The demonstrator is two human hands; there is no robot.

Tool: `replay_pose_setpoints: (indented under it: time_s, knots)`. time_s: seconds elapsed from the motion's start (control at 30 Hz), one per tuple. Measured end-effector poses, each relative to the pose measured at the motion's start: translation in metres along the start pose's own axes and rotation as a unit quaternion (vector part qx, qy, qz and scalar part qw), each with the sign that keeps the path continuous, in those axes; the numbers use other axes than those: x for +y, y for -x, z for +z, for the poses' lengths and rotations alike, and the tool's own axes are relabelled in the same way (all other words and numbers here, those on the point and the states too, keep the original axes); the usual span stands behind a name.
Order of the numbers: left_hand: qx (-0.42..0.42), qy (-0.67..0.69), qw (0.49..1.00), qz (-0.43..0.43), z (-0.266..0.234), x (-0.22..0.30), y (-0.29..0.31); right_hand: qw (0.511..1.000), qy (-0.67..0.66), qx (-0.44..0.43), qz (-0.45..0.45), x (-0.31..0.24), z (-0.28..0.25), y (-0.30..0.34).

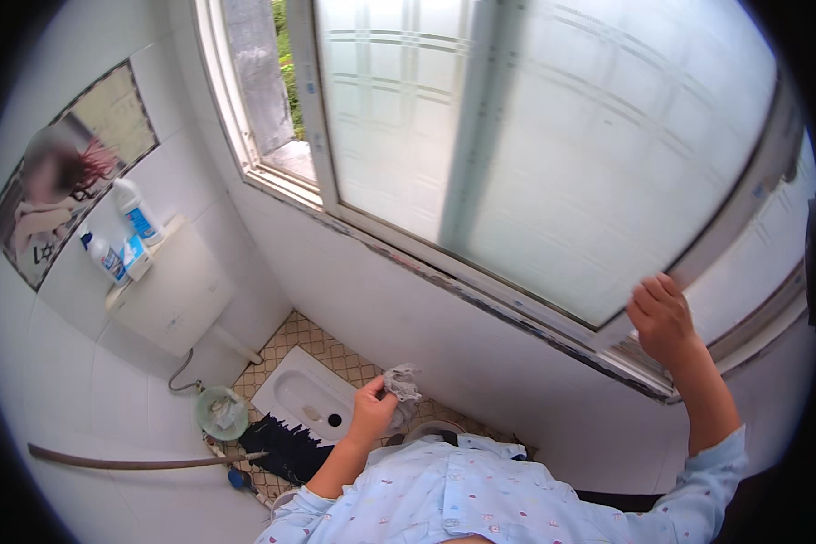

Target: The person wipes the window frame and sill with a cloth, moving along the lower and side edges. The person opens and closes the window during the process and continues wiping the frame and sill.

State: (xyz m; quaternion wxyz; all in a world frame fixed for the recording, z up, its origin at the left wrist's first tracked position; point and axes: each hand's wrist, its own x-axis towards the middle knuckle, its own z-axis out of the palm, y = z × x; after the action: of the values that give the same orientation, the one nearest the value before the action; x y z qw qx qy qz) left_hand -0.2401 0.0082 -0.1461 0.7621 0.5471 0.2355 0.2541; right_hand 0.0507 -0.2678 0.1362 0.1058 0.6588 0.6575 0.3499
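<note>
My left hand (372,406) is closed around a crumpled whitish cloth (402,382), held out low in front of my body near the wall below the window. At the right, my right hand (662,315) has its fingers curled over the lower corner of a sliding window sash (598,172) with patterned frosted glass. Its fingertips rest on the sash's pale frame, and the palm side is hidden. At the far left end of the window is an open gap with greenery outside.
A squat toilet (305,392) lies in the tiled floor below. To its left are a greenish bucket (222,413) and a dark mop (287,449) with its handle reaching left. Bottles (138,214) and a small box stand on the cistern (183,288), beside a wall mirror (109,118).
</note>
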Motion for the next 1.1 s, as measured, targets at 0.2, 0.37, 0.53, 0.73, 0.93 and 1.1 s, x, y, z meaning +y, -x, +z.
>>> replay_pose_setpoints:
  time_s: [0.2, 0.37, 0.53, 0.73, 0.93, 1.1]
  knots:
    - [0.045, -0.008, 0.998, -0.04, -0.005, -0.005, 0.008, 0.994, 0.038, -0.019, 0.1, 0.007, -0.007, 0.084]
    - [0.053, -0.01, 0.998, -0.034, -0.014, -0.018, 0.005, 0.979, 0.086, -0.039, 0.181, 0.008, -0.015, 0.145]
    - [0.056, -0.018, 0.998, -0.036, -0.01, -0.017, -0.001, 0.96, 0.128, -0.046, 0.246, 0.008, -0.021, 0.181]
    - [0.041, -0.018, 0.998, -0.048, -0.006, -0.011, -0.007, 0.953, 0.148, -0.057, 0.26, 0.012, -0.029, 0.207]
    - [0.058, -0.014, 0.998, -0.029, -0.014, -0.018, -0.005, 0.95, 0.147, -0.06, 0.27, 0.015, -0.027, 0.21]
    - [0.08, 0.007, 0.996, -0.04, -0.032, -0.027, -0.008, 0.947, 0.151, -0.059, 0.277, 0.01, -0.029, 0.202]
